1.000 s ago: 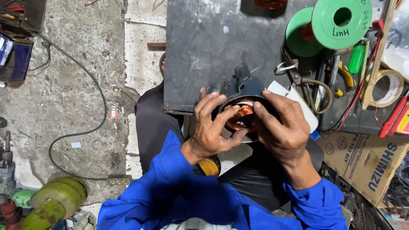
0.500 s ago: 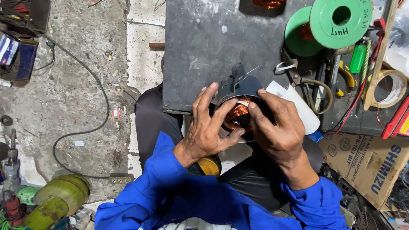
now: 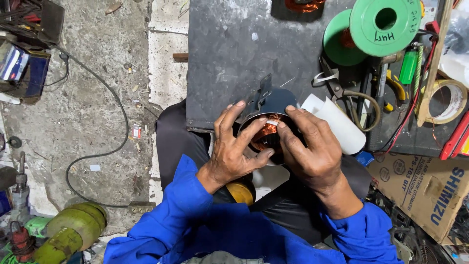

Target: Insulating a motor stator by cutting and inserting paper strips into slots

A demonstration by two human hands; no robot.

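Note:
A round black motor stator [image 3: 271, 103] with copper windings [image 3: 266, 133] inside rests against the near edge of a dark metal worktop [image 3: 234, 54]. My left hand [image 3: 235, 149] grips its left side, fingers curled over the rim into the opening. My right hand [image 3: 312, 146] holds the right side, the fingertips pressing a small white strip at the copper coil. Both arms wear blue sleeves. A white sheet of paper [image 3: 342, 128] lies just right of the stator.
Two green wire spools [image 3: 371, 27], scissors [image 3: 337, 88], pliers and a tape roll [image 3: 447, 100] crowd the right of the worktop. A cardboard box [image 3: 425, 190] sits lower right. On the concrete floor at left lie a black cable [image 3: 117, 127], a green cylinder [image 3: 73, 230] and tools.
Both hands have shifted slightly on the stator; my right fingertips have moved onto the white strip at the coil. The stator stays where it was.

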